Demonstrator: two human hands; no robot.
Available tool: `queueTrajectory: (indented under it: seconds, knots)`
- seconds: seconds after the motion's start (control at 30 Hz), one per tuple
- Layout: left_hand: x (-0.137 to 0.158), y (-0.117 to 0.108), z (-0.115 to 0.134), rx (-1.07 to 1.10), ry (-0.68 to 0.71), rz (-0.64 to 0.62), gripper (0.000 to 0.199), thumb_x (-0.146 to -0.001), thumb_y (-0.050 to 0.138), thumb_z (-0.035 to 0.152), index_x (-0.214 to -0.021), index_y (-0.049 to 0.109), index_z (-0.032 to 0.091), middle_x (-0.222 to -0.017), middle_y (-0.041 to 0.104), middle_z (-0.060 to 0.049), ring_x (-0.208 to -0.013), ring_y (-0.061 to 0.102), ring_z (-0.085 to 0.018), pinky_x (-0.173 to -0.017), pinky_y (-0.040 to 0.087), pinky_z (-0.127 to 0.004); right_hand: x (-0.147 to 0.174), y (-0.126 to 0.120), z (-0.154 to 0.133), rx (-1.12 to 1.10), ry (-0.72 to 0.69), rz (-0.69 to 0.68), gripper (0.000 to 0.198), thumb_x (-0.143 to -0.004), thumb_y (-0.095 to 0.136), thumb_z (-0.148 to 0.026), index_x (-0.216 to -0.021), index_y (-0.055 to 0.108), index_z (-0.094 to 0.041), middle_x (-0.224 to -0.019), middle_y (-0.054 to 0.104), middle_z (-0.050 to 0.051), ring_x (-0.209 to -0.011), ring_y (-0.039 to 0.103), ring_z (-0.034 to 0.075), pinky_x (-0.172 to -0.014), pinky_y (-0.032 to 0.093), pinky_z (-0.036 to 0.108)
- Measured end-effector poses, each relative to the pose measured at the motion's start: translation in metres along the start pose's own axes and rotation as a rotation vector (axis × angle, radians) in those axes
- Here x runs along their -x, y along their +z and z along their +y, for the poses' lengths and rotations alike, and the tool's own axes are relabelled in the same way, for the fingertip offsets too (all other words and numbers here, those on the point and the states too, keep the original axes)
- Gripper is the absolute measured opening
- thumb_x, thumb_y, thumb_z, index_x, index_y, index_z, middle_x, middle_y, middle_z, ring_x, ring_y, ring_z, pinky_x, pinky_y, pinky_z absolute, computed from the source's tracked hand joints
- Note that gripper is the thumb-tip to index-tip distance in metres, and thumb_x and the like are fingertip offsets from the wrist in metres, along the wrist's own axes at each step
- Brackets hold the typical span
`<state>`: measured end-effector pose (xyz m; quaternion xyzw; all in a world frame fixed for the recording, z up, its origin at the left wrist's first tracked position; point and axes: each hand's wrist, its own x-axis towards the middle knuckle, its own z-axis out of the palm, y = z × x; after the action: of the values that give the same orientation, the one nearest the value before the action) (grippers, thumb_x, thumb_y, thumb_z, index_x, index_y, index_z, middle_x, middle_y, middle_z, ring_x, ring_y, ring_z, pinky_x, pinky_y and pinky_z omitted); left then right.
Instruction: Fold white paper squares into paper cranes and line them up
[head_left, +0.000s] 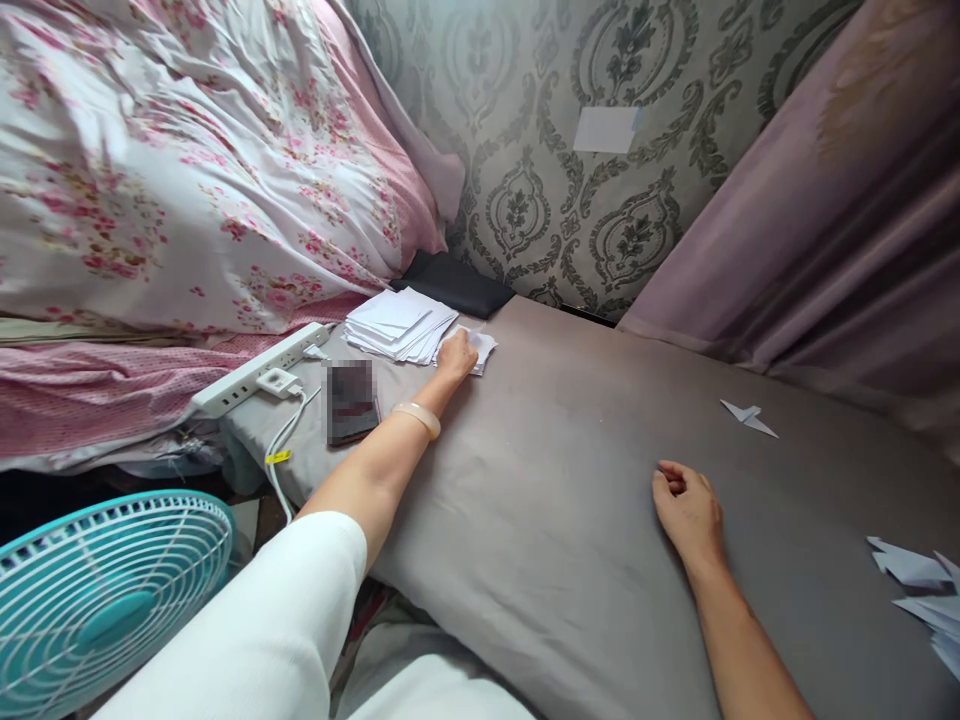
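My left hand (458, 354), with a pale bangle (417, 419) on its wrist, reaches to the small pile of white paper (486, 352) at the far side of the cloth-covered surface. Its fingers are closed on a sheet of paper there; the fingertips are partly hidden. Just left of it lies a larger stack of white paper (401, 322). My right hand (688, 508) rests on the grey cloth (555, 520), fingers curled in loosely, and nothing shows in them. Beyond it to the right lies one folded paper piece (750, 415).
Several folded paper pieces (919, 570) lie at the right edge. A blurred-out dark device (352, 405) and a white power strip (259, 370) with cords are at the left. A turquoise fan (116, 610) stands front left. A black flat object (454, 283) lies by the wall.
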<state>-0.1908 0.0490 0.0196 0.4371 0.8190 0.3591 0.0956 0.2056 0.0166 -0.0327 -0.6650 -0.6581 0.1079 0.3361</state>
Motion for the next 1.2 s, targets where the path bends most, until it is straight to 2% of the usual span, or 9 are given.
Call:
queueTrajectory:
  seconds: [0.17,0.2,0.3,0.37,0.43,0.57,0.9,1.07,1.2]
  knots:
    - [0.024,-0.013,0.028,0.182,0.09,0.106,0.031,-0.095,0.037,0.028,-0.114,0.06,0.02,-0.112,0.067,-0.008,-0.108,0.059,-0.023,-0.09,0.041,-0.03,0.001,0.002,-0.002,-0.042,-0.007,0.028,0.035,-0.069,0.048,-0.036,-0.093,0.064,-0.015,-0.085,0.061,0.009,-0.072,0.057,0.02,-0.079,0.048,0.037]
    - [0.033,-0.011,0.037,0.415,0.107,0.079,0.029,-0.093,0.043,0.032,-0.109,0.063,0.017,-0.106,0.068,-0.008,-0.104,0.06,-0.022,-0.087,0.042,-0.029,0.002,0.002,-0.003,-0.052,-0.014,0.036,0.035,-0.07,0.049,-0.036,-0.093,0.064,-0.015,-0.086,0.061,0.009,-0.071,0.057,0.02,-0.078,0.048,0.037]
    - [0.068,0.006,0.061,1.032,-0.08,-0.337,0.031,-0.079,0.066,0.038,-0.096,0.066,0.013,-0.09,0.07,-0.008,-0.081,0.065,-0.019,-0.073,0.048,-0.027,0.006,0.003,-0.01,-0.092,-0.093,0.042,0.032,-0.076,0.049,-0.036,-0.096,0.064,-0.016,-0.087,0.061,0.009,-0.071,0.058,0.019,-0.075,0.049,0.036]
    - [0.092,0.023,0.071,1.169,-0.279,-0.596,0.03,-0.069,0.075,0.034,-0.089,0.067,0.012,-0.083,0.07,-0.008,-0.073,0.064,-0.017,-0.068,0.05,-0.027,0.011,0.001,-0.017,-0.1,-0.205,0.059,0.032,-0.078,0.052,-0.035,-0.103,0.062,-0.017,-0.091,0.06,0.009,-0.075,0.058,0.019,-0.075,0.05,0.036]
    - [0.111,0.039,0.076,1.165,-0.391,-0.74,0.027,-0.066,0.078,0.028,-0.084,0.068,0.012,-0.08,0.07,-0.009,-0.07,0.064,-0.017,-0.066,0.051,-0.027,0.017,-0.002,-0.025,-0.094,-0.33,0.087,0.04,-0.08,0.056,-0.031,-0.117,0.056,-0.018,-0.102,0.057,0.01,-0.086,0.058,0.021,-0.079,0.05,0.038]
    - [0.131,0.063,0.078,1.099,-0.456,-0.817,0.016,-0.071,0.073,0.022,-0.081,0.067,0.011,-0.074,0.069,-0.007,-0.063,0.062,-0.015,-0.066,0.051,-0.028,0.028,-0.009,-0.042,0.025,-0.539,0.14,0.058,-0.08,0.06,-0.021,-0.135,0.042,-0.021,-0.124,0.048,0.014,-0.113,0.049,0.026,-0.096,0.042,0.045]
    - [0.146,0.064,0.076,1.064,-0.454,-0.909,0.013,-0.081,0.061,0.02,-0.088,0.065,0.01,-0.082,0.067,-0.01,-0.073,0.063,-0.016,-0.075,0.05,-0.03,0.038,-0.009,-0.058,0.224,-0.754,-0.031,0.03,-0.084,0.051,-0.005,-0.102,0.066,-0.025,-0.107,0.061,0.007,-0.096,0.051,0.021,-0.086,0.039,0.036]
    - [0.144,0.07,0.07,1.022,-0.356,-0.881,0.024,-0.079,0.064,0.021,-0.1,0.059,0.012,-0.084,0.063,-0.006,-0.073,0.06,-0.014,-0.071,0.048,-0.029,0.039,-0.013,-0.06,0.226,-0.772,-0.035,0.027,-0.082,0.052,-0.004,-0.098,0.065,-0.022,-0.103,0.064,0.006,-0.096,0.053,0.021,-0.087,0.038,0.036]
    - [0.141,0.059,0.067,0.774,0.045,-0.774,0.038,-0.081,0.064,0.036,-0.113,0.055,0.018,-0.112,0.06,-0.011,-0.104,0.056,-0.022,-0.084,0.045,-0.033,0.048,-0.011,-0.069,0.194,-0.797,-0.12,0.018,-0.083,0.051,-0.006,-0.088,0.063,-0.018,-0.098,0.065,0.007,-0.091,0.055,0.02,-0.086,0.039,0.035]
